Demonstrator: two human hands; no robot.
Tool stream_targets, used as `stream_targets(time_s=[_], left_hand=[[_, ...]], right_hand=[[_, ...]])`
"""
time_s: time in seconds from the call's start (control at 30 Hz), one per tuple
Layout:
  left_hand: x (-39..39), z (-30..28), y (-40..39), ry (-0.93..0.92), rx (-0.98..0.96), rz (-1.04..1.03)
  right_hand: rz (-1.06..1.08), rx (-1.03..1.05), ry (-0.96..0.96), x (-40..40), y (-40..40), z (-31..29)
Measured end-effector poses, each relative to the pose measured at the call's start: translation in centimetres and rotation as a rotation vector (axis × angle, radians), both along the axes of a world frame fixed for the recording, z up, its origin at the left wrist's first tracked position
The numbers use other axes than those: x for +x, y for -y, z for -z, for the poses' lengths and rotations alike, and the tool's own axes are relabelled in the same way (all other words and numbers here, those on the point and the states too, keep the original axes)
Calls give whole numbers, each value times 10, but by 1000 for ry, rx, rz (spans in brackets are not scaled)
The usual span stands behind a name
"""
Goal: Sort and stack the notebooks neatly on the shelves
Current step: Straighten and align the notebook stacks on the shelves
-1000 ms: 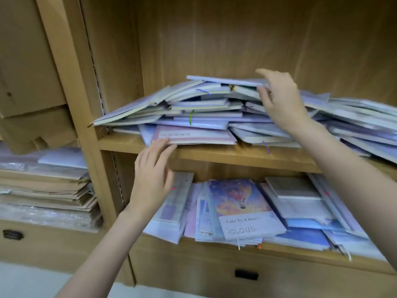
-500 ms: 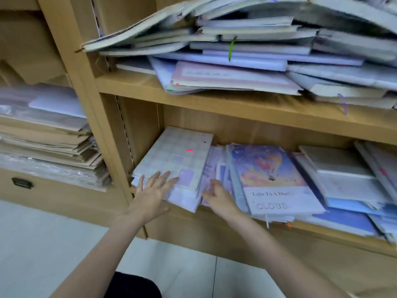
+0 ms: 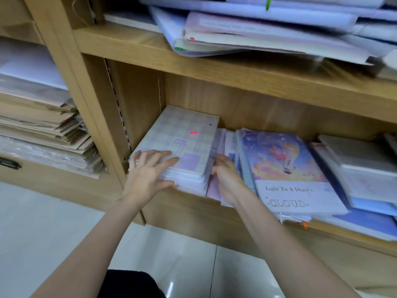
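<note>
While the checked notebook (image 3: 182, 138) lies on top of a small stack at the left end of the lower shelf (image 3: 236, 224), its long axis runs from the front edge toward the back. Left hand (image 3: 148, 175) rests on its near corner with fingers spread; right hand (image 3: 225, 177) touches the stack's right side, fingers curled. Beside it, one diary (image 3: 285, 168) reads "Light To A Diary's CLOUD".

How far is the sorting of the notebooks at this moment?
Early. Nothing looks finished. In hand: the left hand rests on the checked notebook stack, and the right hand is at its right edge. Left: the CLOUD diary pile beside it lies askew, and the upper shelf heap is jumbled.
</note>
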State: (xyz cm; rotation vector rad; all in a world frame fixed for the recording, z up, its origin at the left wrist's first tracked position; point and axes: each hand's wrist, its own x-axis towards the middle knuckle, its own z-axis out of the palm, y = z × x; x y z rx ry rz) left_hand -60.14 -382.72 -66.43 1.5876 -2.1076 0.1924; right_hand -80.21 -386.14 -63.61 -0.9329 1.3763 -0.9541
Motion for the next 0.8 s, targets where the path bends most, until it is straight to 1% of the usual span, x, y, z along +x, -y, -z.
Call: stream_targets(time_s=[0.07,0.1,0.17,0.2,0.27,0.37,0.43,0.5,0.53,0.6,0.63,0.67,0.7,0.73,0.8], left_hand=[[0,-7,2,-52,-94,-51],[-2,-13,3,-64,-153,-86],[-5,-23,5,-60,-249,-145],[-8,-25,5,-52,-255,-163],[-13,-20,6,-25,-183,-166],[-21,-13,5,64,110,-113],[-25,-14,5,45,247,-128],[-35,-18,5,12,293,-112],[-45,-21,4,-19,279,-60],[-74,-26,3,-95,248,95],[-91,-27,1,-104,248,187],[-108,-28,-1,-98,247,266],[-125,-28,-4,-59,278,321],[-139,-27,-7,7,327,348],[-157,-17,-9,184,409,347]], right_hand=[[-12,8,90,-5,5,-13],[-27,-20,123,-7,10,-21],[-57,-67,122,-6,24,-37],[-61,-74,109,-4,29,-43],[-89,-26,74,-3,33,-42],[-169,23,-52,-9,19,-27],[-196,-2,-93,-23,10,-25],[-161,-28,-131,-48,2,-32],[-123,-65,-169,-65,-1,-37],[-26,-148,-299,-106,-6,-44],[9,-183,-433,-128,-10,-46],[32,-207,-631,-150,-15,-48],[44,-221,-830,-171,-21,-47],[40,-217,-970,-189,-28,-45],[-46,-163,-1106,-210,-41,-35]])
